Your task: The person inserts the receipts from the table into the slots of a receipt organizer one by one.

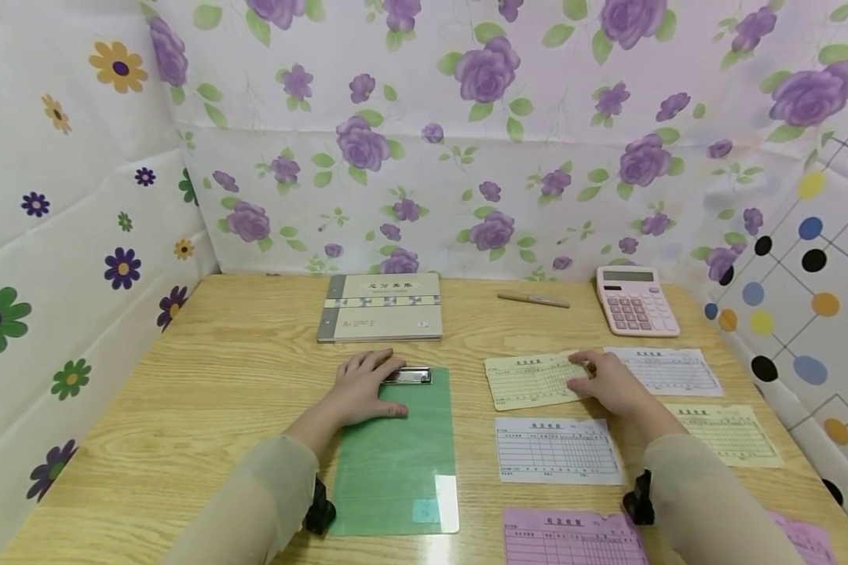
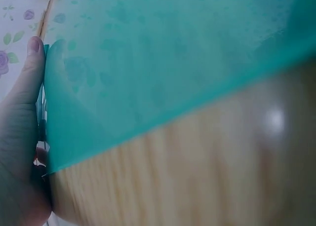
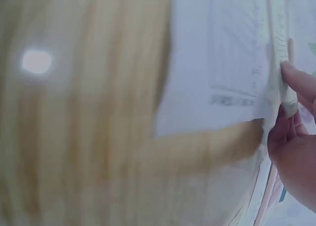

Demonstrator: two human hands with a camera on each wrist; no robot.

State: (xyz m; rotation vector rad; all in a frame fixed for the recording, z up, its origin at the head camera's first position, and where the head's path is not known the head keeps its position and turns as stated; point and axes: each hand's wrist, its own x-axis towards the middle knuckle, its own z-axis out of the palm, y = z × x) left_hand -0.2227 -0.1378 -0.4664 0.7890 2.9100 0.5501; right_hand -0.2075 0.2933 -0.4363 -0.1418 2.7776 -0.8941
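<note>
Yellow slip [image 1: 530,383]: to the right of the clipboard [image 1: 396,479], level with its top end. Right hand [image 1: 611,383] has it pinched by its right end, thumb on one side, fingertips on the other; the edge bends between them in the right wrist view.

Left hand [image 1: 363,390] lies loosely over the clipboard's top left corner, beside the metal clip [image 1: 411,376], thumb out across the green sheet, fingers spread and not clenched. Whether the fingertips hook over the edge, cannot tell.

Near column, right of the clipboard: below the yellow slip, a white slip [image 1: 558,451], then a pink slip [image 1: 572,541] nearest the person, cut by the frame.

Outer column, farther right of the clipboard: second white slip [image 1: 667,373], second yellow slip [image 1: 728,435], second pink slip [image 1: 809,540], the last partly behind the right sleeve [image 1: 714,494].

Beyond the clipboard's top: ledger [image 1: 381,314], flat. Beyond and to its right: pen [image 1: 533,300], lying crosswise; farther right, pink calculator [image 1: 637,302]. Wood-grain table [image 1: 184,408] under everything, bare surface left of the clipboard. Flowered cloth [image 1: 367,196] behind.
</note>
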